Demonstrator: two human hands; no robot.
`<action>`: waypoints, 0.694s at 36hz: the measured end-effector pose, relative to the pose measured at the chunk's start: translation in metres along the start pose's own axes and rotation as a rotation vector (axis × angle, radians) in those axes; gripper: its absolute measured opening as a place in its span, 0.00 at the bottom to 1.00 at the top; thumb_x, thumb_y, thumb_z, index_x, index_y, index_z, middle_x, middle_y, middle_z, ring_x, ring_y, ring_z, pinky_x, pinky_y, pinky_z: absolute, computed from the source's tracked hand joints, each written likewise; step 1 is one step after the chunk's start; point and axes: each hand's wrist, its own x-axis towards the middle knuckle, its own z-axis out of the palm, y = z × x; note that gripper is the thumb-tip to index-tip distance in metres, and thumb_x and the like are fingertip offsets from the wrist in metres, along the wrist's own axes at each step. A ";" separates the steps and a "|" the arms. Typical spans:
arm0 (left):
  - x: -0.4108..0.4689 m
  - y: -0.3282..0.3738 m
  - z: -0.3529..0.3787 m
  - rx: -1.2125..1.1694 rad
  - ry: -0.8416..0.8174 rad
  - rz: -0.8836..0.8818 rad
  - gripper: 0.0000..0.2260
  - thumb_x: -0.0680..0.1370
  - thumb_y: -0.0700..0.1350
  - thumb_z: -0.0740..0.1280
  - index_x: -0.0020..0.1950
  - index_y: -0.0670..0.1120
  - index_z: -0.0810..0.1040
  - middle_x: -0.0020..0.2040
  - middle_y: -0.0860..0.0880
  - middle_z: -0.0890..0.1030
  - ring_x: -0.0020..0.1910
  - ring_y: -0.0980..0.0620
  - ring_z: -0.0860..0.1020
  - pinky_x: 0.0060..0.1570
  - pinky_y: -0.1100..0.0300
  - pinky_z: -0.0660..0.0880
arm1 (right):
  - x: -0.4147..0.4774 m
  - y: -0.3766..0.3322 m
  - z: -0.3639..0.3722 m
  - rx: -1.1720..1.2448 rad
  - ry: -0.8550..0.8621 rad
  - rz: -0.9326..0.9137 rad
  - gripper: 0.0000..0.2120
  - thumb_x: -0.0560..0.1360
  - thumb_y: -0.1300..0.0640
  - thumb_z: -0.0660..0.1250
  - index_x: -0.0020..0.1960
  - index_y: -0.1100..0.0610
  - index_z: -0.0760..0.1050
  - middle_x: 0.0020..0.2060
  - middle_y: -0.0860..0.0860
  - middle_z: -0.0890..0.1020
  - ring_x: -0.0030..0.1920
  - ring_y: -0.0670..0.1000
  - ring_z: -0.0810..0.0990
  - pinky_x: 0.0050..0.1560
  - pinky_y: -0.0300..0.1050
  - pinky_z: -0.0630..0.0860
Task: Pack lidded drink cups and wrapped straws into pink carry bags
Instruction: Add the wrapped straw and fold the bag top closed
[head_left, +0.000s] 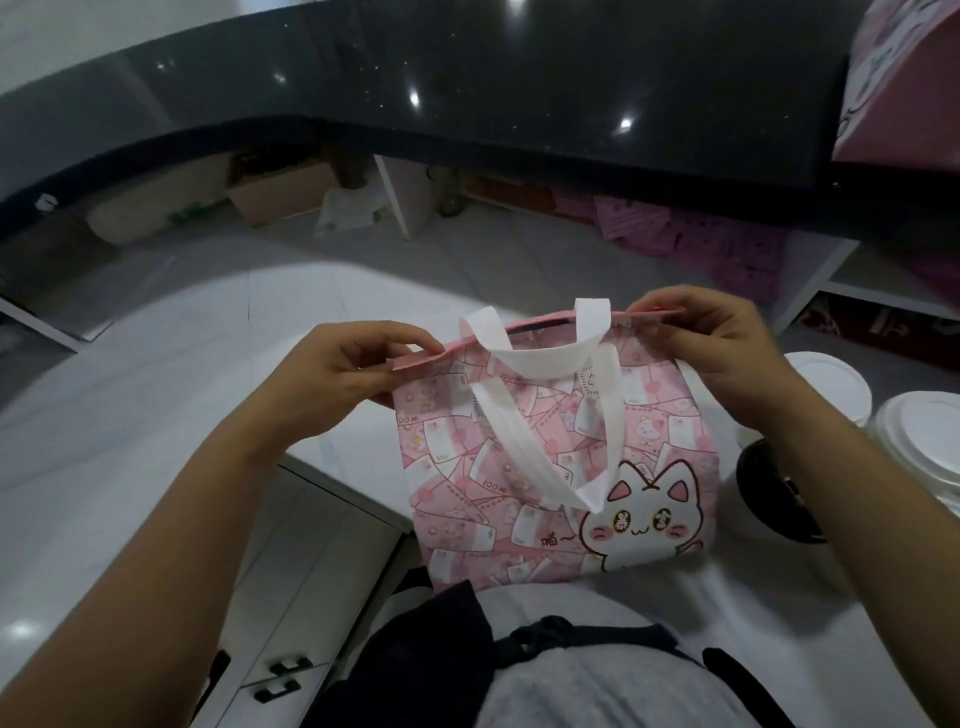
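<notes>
A pink carry bag (467, 483) printed with banknotes and a white cat hangs upright in front of me, its white handles flopped over the front. My left hand (343, 366) pinches the left end of the bag's top rim. At the rim's right end, my right hand (722, 343) pinches the top edge. The bag's mouth is only a narrow slit. At the right, white lidded cups (831, 384) (924, 441) stand on the counter, partly hidden by my right forearm. No straws are visible.
A white counter (130, 415) runs from the left to below the bag, with cabinet doors underneath. A dark round object (769, 493) lies right of the bag. Beyond are a black raised countertop (519, 93), pink boxes (904, 93) and stacked pink bags on shelves (727, 244).
</notes>
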 end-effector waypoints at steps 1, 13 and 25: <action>0.000 0.001 -0.001 0.003 -0.012 0.005 0.09 0.73 0.56 0.70 0.51 0.58 0.85 0.48 0.51 0.86 0.52 0.50 0.84 0.43 0.58 0.83 | 0.000 -0.001 -0.002 -0.007 -0.015 -0.003 0.18 0.76 0.71 0.66 0.46 0.48 0.85 0.42 0.46 0.85 0.45 0.46 0.83 0.45 0.38 0.80; -0.006 0.017 -0.019 0.368 -0.252 -0.085 0.09 0.75 0.44 0.71 0.47 0.58 0.85 0.47 0.59 0.85 0.50 0.57 0.83 0.52 0.62 0.80 | -0.011 -0.047 -0.022 -0.348 -0.407 0.075 0.09 0.73 0.67 0.69 0.49 0.58 0.85 0.47 0.51 0.87 0.52 0.48 0.85 0.54 0.35 0.78; -0.034 0.014 -0.009 0.605 -0.056 0.177 0.10 0.73 0.40 0.75 0.46 0.54 0.81 0.46 0.62 0.83 0.45 0.64 0.82 0.49 0.74 0.74 | -0.042 -0.057 -0.017 -0.638 -0.263 -0.178 0.14 0.71 0.59 0.74 0.46 0.41 0.77 0.43 0.41 0.83 0.45 0.43 0.82 0.50 0.34 0.75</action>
